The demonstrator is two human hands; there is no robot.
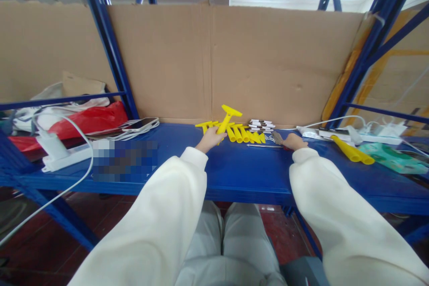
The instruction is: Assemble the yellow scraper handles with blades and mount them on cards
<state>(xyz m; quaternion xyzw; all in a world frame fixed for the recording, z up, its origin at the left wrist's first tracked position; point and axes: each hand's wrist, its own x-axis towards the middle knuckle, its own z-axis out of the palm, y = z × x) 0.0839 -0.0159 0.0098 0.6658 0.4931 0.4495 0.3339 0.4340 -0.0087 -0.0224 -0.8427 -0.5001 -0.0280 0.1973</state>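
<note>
My left hand (pixel 210 139) is closed around the handle of a yellow T-shaped scraper handle (pixel 228 116), its wide head tilted up and away from me. Behind it lies a row of similar yellow handles (pixel 238 134) with several small yellow pieces (pixel 257 137) at the right end. My right hand (pixel 295 141) rests low over the tabletop, fingers closed on a small grey flat piece (pixel 277 138) whose kind I cannot make out. A thin screwdriver-like rod (pixel 264 145) lies left of it. Stacked black-and-white small boxes (pixel 261 125) sit behind the rod.
On the blue bench (pixel 244 174) at right are yellow tubular handles (pixel 351 149), a green packet (pixel 392 157) and white cables with a power strip (pixel 382 134). At left are another power strip (pixel 70 155), a phone (pixel 140 124) and a red bag (pixel 90 120). Cardboard (pixel 268 62) walls the back.
</note>
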